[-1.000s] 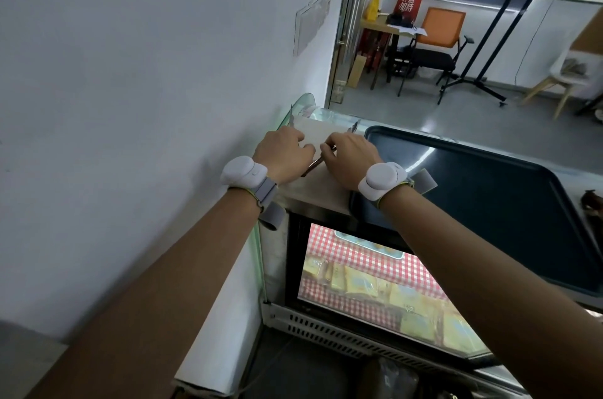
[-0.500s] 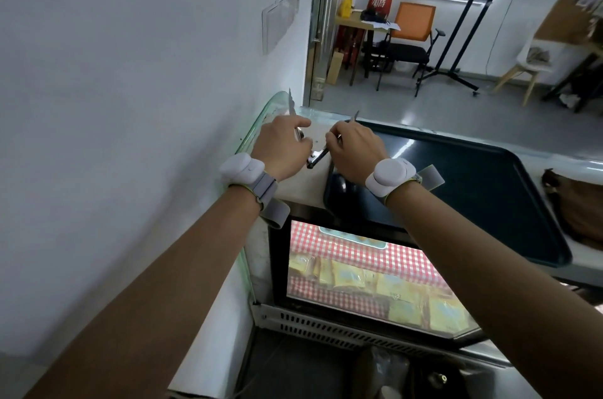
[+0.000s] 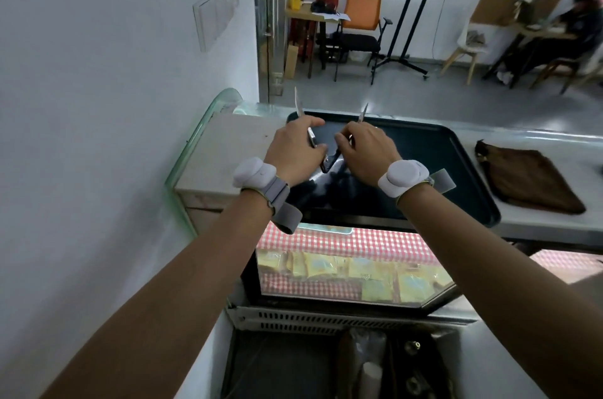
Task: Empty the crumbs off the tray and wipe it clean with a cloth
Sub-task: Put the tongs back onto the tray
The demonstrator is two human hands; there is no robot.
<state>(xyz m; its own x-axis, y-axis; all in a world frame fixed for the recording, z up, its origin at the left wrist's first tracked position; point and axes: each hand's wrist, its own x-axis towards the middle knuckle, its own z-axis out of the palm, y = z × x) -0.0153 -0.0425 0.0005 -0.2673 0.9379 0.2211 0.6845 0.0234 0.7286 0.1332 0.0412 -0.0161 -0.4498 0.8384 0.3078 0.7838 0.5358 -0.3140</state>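
The left hand and the right hand each grip one arm of metal tongs above the dark tray on the worktop. I judge that the emptying is not yet begun: the tongs must go aside first, and the brown cloth waits right of the tray.

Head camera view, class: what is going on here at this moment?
A person stands at a display case with both hands over a dark tray on its top. The left hand and right hand each grip one arm of a pair of metal tongs, spread in a V above the tray. A brown cloth lies untouched to the right of the tray. Wiping has not begun.
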